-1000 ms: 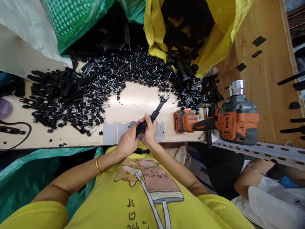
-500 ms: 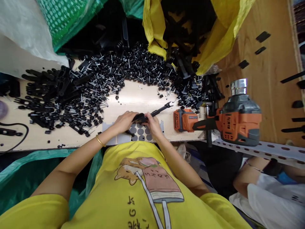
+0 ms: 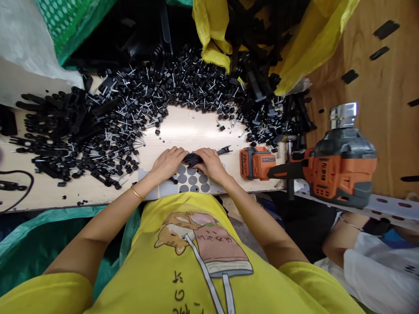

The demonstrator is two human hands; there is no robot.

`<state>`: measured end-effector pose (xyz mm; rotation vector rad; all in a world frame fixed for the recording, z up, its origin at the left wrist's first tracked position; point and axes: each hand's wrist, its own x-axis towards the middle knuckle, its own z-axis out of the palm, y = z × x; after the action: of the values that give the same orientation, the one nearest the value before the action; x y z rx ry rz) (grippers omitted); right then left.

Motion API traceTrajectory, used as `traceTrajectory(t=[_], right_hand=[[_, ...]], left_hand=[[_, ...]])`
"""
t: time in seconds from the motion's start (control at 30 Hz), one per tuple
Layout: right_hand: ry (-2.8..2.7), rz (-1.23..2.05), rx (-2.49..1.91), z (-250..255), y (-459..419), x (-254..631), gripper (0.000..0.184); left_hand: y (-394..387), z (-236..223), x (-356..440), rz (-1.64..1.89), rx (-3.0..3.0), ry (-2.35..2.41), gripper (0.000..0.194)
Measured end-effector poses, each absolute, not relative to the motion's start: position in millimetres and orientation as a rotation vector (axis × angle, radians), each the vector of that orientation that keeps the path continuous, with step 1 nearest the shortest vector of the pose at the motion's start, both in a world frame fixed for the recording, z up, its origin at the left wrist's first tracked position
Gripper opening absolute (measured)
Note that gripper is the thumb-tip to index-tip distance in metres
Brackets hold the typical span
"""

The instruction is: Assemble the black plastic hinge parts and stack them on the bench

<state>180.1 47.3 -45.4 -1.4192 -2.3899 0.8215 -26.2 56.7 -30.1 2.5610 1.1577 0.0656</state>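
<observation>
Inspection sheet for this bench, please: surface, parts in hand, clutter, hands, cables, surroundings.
Surface: light wooden bench; grey discs near the front edge.
Parts in hand: black forked part, forked tip pointing right.
Clutter: heap of black pieces with metal pins along back and left; orange power tool at right.
Hands: left hand and right hand both hold the part; fingertips partly hidden.
Cables: black cable, left edge.
Surroundings: yellow sack, green sack; another person's white sleeve at right.
</observation>
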Motion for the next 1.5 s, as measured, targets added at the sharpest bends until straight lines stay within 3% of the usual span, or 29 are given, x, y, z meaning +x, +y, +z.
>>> traceTrajectory(t=[0.2, 0.33, 0.4, 0.63, 0.77, 1.03, 1.33, 1.5], right_hand=[[-2.238, 0.916, -1.490, -37, 54, 193, 0.033], [-2.008, 0.476, -1.855, -44, 96, 214, 0.031], [-1.980, 0.413, -1.919, -51, 119, 221, 0.029], [-1.674, 0.957, -1.722, -23, 103, 212, 0.016], [-1.624, 1.264, -1.591, 6, 57, 202, 0.020], [-2.153, 0.865, -1.630, 11, 47, 202, 0.018], [-2.519, 0.753, -1.703, 26, 59, 175, 0.025], [-2.417, 0.612, -1.776, 13, 49, 169, 0.013]], left_hand=[[71, -33, -23, 0.061, 2.607, 1.035, 0.032], [76, -28, -12, 0.080, 2.648, 0.892, 0.044], [77, -21, -11, 0.154, 2.620, 0.868, 0.051], [100, -22, -55, 0.305, 2.296, 1.790, 0.036], [113, -37, -69, 0.236, 2.164, 1.901, 0.026], [72, 5, -76, 0.620, 1.888, 1.720, 0.028], [53, 16, -79, 0.313, 1.998, 1.549, 0.029], [58, 17, -80, 0.166, 2.132, 1.493, 0.031]])
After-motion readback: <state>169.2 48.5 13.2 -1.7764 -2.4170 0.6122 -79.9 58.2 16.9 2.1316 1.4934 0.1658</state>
